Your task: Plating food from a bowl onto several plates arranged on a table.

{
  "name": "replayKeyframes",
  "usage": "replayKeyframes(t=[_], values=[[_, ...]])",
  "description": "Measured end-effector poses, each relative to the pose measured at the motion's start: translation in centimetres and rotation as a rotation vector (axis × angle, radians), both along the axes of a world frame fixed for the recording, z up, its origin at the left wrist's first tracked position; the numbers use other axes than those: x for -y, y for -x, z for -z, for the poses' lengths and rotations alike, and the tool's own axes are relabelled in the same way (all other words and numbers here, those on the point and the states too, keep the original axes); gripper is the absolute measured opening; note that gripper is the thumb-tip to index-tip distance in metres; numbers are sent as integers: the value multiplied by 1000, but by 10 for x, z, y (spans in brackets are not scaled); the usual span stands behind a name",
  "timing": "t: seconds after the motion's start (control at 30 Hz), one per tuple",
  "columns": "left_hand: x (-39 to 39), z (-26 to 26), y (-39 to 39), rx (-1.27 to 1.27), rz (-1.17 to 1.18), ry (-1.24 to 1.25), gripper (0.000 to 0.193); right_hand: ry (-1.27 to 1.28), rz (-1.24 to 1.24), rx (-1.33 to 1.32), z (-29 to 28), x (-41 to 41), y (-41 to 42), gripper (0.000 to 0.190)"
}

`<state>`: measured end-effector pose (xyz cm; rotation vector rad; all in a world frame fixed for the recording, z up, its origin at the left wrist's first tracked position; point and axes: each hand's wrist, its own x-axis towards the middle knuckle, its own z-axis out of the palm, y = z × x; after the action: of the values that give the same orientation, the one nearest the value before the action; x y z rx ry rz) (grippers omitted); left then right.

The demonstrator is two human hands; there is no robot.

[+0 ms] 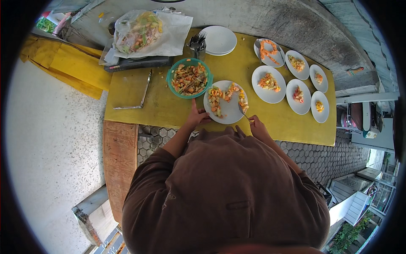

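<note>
Before me lies a white plate (227, 109) with chopped vegetables (215, 96) laid in an M-like band along its left, top and right. My right hand (258, 127) grips a metal utensil (243, 111), whose head touches the pieces at the plate's right side. Whether it is a spoon or a fork is too small to tell. At the plate's left rim rests my left hand (197, 116), index finger stretched towards a green plastic bowl (168, 81). Mixed chopped vegetables (187, 77) fill that bowl, and a utensil handle shows among them.
Several white plates with small food heaps stand at the right, among them a plate (268, 98). One plate (279, 62) bears orange pieces and two utensils. Stacked plates (220, 39), a cutlery glass (198, 47) and a bag of vegetables (139, 33) line the yellow table's (171, 114) back.
</note>
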<state>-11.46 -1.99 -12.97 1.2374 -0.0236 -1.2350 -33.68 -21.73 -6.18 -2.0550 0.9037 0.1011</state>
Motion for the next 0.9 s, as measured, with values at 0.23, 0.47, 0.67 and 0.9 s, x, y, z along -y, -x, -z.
replayKeyframes(t=[0.23, 0.47, 0.67, 0.9], values=[[2, -6, 1, -2, -15, -18, 98, -33, -18, 79, -6, 3, -3, 20], [2, -6, 1, 17, -2, -33, 100, 87, 146, 171, 11, 18, 15, 20], [2, -5, 2, 13, -20, 15, 99, -91, 306, 93, 43, 13, 30, 19], [0, 1, 1, 19, -25, 15, 100, -13, 251, 185, 51, 8, 28, 20]])
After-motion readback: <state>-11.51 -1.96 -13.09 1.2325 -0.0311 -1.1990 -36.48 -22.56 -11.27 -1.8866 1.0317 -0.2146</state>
